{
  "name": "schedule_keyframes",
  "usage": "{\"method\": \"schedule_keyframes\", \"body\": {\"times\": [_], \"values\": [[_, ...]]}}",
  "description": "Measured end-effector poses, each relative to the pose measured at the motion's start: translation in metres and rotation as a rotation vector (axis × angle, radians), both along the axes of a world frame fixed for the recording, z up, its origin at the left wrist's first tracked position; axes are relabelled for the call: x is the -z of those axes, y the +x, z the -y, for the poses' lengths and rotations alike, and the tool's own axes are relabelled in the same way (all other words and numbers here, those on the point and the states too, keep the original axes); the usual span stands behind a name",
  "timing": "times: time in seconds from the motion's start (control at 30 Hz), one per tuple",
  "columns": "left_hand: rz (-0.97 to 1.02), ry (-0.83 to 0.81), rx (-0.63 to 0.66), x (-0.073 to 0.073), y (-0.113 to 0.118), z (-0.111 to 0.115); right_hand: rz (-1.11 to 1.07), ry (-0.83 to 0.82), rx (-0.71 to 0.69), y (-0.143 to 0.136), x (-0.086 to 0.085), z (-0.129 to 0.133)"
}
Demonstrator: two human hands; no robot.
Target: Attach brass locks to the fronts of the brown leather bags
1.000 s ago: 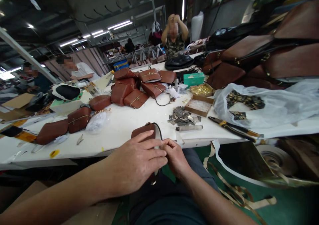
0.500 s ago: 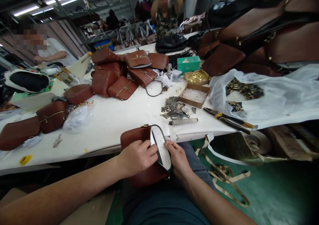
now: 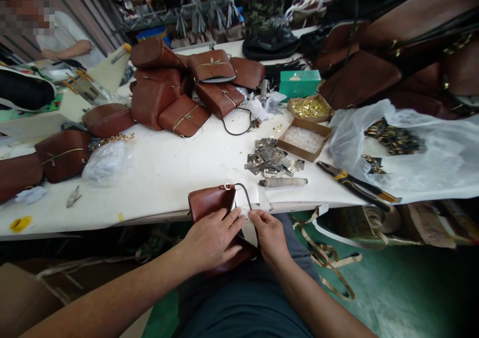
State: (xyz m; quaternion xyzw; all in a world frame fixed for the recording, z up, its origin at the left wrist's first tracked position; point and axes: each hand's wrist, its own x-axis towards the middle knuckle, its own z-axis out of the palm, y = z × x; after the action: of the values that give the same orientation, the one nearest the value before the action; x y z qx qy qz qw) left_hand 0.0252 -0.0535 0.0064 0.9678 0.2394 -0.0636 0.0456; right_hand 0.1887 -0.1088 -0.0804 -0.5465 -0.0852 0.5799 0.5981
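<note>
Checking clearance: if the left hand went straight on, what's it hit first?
Likely the white inner panel of the small brown leather bag, under or just ahead of the left hand; then the right hand, pinching the panel's dark edge. Depth unclear.

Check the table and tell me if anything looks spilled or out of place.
Yes: a few small gold pieces lie loose on the white table, beside the open box heaped with similar ones, so they look spilled.
</note>
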Motion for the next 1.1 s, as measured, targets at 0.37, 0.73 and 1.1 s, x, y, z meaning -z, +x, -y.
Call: {"method": "schedule_keyframes", "body": {"times": [0.37, 0.73, 1.1], "values": [[-0.072, -0.051, 0.020, -0.002, 0.000, -0.012, 0.936, 0.015, -0.273, 0.053, -0.032, -0.001], [-0.081, -0.121, 0.058, -0.001, -0.001, -0.021, 1.639, -0.178, -0.421, 0.203, -0.043, -0.110], [-0.018, -0.090, 0.045, 0.004, -0.004, -0.020, 1.599, -0.085, -0.427, 0.215, -0.026, -0.109]]}}
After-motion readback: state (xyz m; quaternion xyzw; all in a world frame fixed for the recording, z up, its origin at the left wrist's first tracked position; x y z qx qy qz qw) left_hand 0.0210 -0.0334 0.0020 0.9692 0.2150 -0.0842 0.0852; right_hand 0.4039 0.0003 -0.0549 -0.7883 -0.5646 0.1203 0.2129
